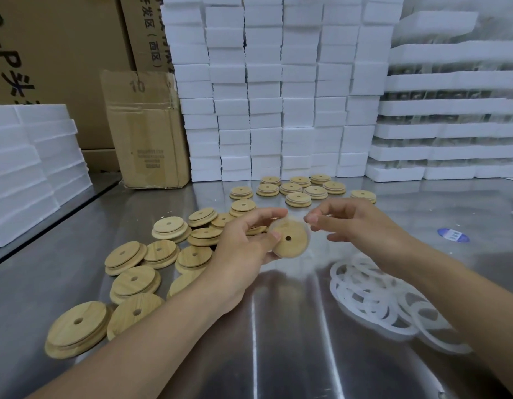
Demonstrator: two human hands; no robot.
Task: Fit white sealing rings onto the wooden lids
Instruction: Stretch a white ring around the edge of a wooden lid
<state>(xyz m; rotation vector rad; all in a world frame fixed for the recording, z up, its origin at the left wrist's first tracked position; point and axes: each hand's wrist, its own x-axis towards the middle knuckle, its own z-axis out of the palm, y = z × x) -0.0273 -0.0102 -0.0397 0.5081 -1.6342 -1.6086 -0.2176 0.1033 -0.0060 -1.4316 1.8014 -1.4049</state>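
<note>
One wooden lid (291, 241) is gripped by the left hand (243, 249); the right hand (359, 223) pinches its white ring (309, 236).

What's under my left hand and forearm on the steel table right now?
Light round wooden lids with centre holes peek out beneath the left hand, which grips another wooden lid. The forearm covers part of one; anything lying fully beneath is hidden.

Packing workshop or warehouse, steel worktable (278, 326), stacked white foam blocks (278, 96), cardboard cartons (147, 131), batches of wooden lids (128, 263)
</note>
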